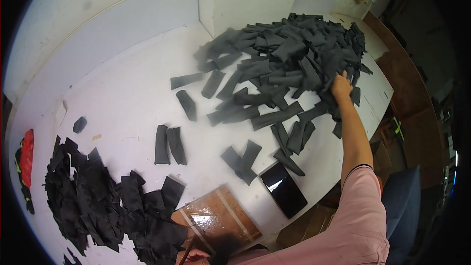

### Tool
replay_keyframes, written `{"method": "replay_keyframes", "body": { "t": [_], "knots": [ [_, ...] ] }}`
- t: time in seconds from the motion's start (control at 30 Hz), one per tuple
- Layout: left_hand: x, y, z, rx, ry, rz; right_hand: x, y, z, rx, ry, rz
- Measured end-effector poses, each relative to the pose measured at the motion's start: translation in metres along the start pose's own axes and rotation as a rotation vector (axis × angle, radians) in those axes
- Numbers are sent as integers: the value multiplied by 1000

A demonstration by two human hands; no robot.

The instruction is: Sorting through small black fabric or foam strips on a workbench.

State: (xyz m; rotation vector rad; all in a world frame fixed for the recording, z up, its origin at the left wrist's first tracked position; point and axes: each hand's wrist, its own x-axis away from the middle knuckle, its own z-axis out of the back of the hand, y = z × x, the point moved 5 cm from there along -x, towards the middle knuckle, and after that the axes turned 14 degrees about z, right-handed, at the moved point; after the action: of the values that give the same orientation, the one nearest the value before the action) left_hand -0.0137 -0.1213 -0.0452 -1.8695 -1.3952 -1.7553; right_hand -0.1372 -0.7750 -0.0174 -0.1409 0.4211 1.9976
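Note:
My right hand (342, 87) reaches to the near right side of a big heap of dark grey tube-like fabric pieces (289, 49). Its fingers are bent and closed on a piece of that cloth, partly sunk among the folds. At the bottom edge, my left hand (195, 256) shows only in part, its fingers curled round a thin dark stick (186, 251). It is beside a brown board (216, 216) with pale tape strips and a glossy top. Black flat fabric pieces (98, 206) lie in a loose pile to its left.
The white table (122, 88) carries everything, with a wall behind. A black tablet-like device (283, 190) lies near the front edge. Several single grey pieces (161, 145) are scattered mid-table. A red bundle (26, 157) lies far left. A blue chair (402, 206) stands at the right.

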Motion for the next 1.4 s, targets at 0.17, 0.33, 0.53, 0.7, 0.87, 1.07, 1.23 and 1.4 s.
{"method": "replay_keyframes", "body": {
  "t": [0.17,0.33,0.53,0.7,0.87,1.07,1.23,1.4],
  "knots": [
    [9,4,-12,41,-56,-42,-42,95,-2,-735,340,-271],
    [27,9,-28,49,-55,-131,-32,66,54,-414,60,67],
    [27,1,-31,-27,-15,-132,18,15,106,-199,41,140],
    [27,-15,-35,-66,-49,-111,89,-64,126,-458,-26,388],
    [24,-21,-35,-54,-100,-134,151,-131,84,-437,-308,561],
    [30,-17,-31,-61,-47,-179,113,-134,49,-544,-56,631],
    [47,1,-40,85,-31,-206,5,-107,163,-628,332,583],
    [45,15,-45,115,7,-311,23,-78,228,-403,631,398]
  ]
}}
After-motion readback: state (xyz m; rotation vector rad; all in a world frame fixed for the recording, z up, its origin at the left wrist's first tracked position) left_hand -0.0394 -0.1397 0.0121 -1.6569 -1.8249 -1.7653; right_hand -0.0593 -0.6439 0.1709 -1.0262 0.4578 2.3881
